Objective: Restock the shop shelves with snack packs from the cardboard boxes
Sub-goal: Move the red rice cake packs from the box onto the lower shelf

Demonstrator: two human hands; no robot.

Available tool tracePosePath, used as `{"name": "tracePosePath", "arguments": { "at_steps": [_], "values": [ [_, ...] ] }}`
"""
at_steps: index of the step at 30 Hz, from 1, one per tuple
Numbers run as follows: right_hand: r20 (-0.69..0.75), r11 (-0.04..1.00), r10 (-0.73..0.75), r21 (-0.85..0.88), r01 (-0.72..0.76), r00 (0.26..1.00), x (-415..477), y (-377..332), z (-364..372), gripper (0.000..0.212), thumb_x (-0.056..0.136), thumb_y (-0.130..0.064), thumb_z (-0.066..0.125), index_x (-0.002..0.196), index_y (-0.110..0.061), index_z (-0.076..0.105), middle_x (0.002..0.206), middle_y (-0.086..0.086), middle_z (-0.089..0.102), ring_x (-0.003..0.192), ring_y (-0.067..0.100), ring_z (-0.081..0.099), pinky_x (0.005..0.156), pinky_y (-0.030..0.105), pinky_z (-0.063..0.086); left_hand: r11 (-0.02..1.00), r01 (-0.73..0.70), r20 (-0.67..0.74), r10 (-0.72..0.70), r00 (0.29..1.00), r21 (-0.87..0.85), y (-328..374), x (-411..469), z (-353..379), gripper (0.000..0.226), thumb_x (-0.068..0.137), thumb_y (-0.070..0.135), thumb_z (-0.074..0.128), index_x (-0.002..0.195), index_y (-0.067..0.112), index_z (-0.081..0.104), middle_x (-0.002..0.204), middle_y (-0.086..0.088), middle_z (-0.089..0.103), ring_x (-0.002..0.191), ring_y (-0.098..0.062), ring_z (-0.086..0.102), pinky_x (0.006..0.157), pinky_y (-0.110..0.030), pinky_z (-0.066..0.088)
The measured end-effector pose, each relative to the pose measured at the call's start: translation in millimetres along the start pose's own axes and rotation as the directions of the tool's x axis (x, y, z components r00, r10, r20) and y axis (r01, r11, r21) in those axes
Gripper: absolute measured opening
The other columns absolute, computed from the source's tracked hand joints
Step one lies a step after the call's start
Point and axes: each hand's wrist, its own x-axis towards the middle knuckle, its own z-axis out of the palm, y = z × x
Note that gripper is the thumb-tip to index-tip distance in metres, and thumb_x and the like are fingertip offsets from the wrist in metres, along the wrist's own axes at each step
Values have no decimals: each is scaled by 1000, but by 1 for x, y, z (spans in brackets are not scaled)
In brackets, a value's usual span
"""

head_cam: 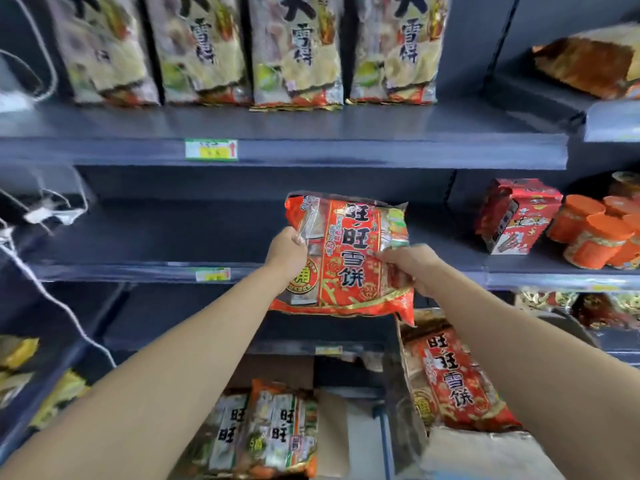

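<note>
Left: I see a white cord [74,318] hanging across the dark shelf frame, with yellow packs [20,351] just beside it, lower down. Top shelf [311,121]: a row of pale packs [204,46] stands upright, and a price tag [211,149] sits on the front edge.

Centre: the left hand [285,252] is clamped on the left edge of a red snack pack [349,258], fingers curled round it. The right hand [412,268] pinches the pack's right edge. The pack is upright in the air in front of the middle shelf [173,233]; I cannot tell whether it touches the shelf.

Near, below the arms: green and orange packs [273,431] fill a cardboard box [332,427]. Right of it, a second cardboard box [485,459] holds another red pack [457,379].

Far right, on the middle shelf: a red carton [516,216] beside orange-lidded jars [595,233].
</note>
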Motion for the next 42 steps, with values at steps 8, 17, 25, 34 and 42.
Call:
{"name": "tracePosePath", "arguments": {
  "at_steps": [8,17,25,34,42],
  "values": [
    [201,961,-170,-184,208,965,-4,-53,167,14,82,-6,67,95,-9,62,94,5,70,85,21,68,80,36,56,956,294,-178,-292,940,-12,-92,25,-134,16,86,12,54,81,26,49,120,-11,54,113,-33,51,99,-48,44],
    [399,901,-247,-242,361,883,14,-66,303,49,74,-18,69,120,-17,52,110,1,66,101,23,65,86,40,54,888,437,-355,-458,815,-143,-151,36,-227,22,87,15,60,85,33,49,137,-12,28,121,-36,41,103,-45,40],
    [326,929,-222,-217,301,919,38,-71,397,64,71,-20,67,125,-29,33,117,2,57,119,30,49,97,53,47,893,429,-364,-449,816,-137,-199,103,-281,33,88,15,60,113,34,52,134,-11,24,117,-33,39,98,-42,43],
    [219,942,-219,-208,265,951,96,-113,510,85,65,-28,63,137,-37,19,131,1,53,133,32,39,105,51,40,872,283,-126,-358,925,-400,-247,215,-351,38,90,-2,55,118,23,50,107,-3,52,78,-14,51,63,-30,45],
    [112,914,-297,-254,316,948,134,-114,577,80,90,-18,57,149,-34,5,138,11,40,136,32,28,103,41,36,871,263,-118,-338,934,-415,-315,306,-362,45,88,0,58,124,27,48,124,-9,57,97,-23,57,71,-35,51]
  ]
}}
